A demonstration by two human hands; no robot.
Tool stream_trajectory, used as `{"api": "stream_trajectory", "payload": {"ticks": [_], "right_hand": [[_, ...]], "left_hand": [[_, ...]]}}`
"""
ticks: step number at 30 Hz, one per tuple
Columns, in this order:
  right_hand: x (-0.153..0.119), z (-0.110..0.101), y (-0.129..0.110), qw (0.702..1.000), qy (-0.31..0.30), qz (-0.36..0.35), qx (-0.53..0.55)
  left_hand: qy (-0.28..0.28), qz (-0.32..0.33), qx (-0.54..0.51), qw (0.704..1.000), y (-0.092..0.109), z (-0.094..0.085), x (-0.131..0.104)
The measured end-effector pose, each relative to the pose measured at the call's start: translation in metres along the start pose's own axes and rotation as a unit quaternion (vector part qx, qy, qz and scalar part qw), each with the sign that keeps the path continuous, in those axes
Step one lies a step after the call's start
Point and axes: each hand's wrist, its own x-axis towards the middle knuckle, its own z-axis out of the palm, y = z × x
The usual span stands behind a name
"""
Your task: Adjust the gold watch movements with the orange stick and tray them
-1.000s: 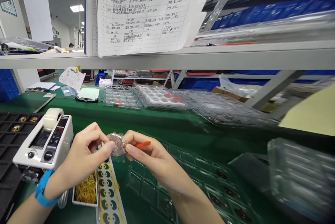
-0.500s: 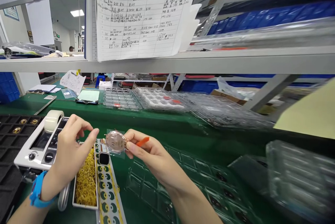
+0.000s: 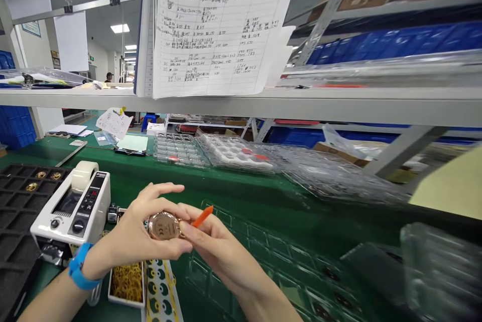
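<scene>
A round rose-gold watch case (image 3: 164,225) is held between my hands, its engraved back facing me. My left hand (image 3: 145,226) curls around the case, with the thumb below it and the index finger along its upper edge. Thumb and fingers of my right hand (image 3: 211,234) pinch the case at its right side. An orange pointed strip (image 3: 203,216) sticks out from between my right fingers. Below my left wrist, a white box (image 3: 127,303) holds yellow ring-shaped pieces (image 3: 128,282). Beside it lies a sheet of round green-and-white stickers (image 3: 163,297).
A white tape dispenser (image 3: 71,211) and a black compartment tray (image 3: 22,226) with a few gold parts stand at left. Clear plastic trays (image 3: 278,256) lie on the green table at right, with more (image 3: 237,153) along the back. A shelf beam (image 3: 241,106) crosses above, with handwritten sheets (image 3: 222,30) hanging over it.
My left hand has moved right and closed around the watch case, which was in my right hand alone. The clear film around the case no longer shows. The view has shifted slightly.
</scene>
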Motion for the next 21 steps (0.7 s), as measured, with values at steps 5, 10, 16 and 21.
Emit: {"api": "stream_trajectory", "payload": {"ticks": [5, 10, 16, 21], "right_hand": [[0.002, 0.007, 0.007, 0.997, 0.004, 0.042, 0.057], [0.005, 0.0, 0.019, 0.994, 0.028, 0.057, 0.084], [0.063, -0.06, 0.053, 0.969, 0.117, 0.113, -0.184], [0.108, -0.094, 0.081, 0.924, 0.195, 0.16, -0.288]], "left_hand": [[-0.02, 0.018, 0.057, 0.998, 0.001, 0.001, -0.001], [-0.01, -0.018, 0.136, 0.99, 0.009, -0.015, -0.031], [0.173, -0.137, 0.315, 0.923, 0.01, -0.079, -0.108], [0.269, -0.311, 0.406, 0.816, -0.026, -0.18, -0.132]]}}
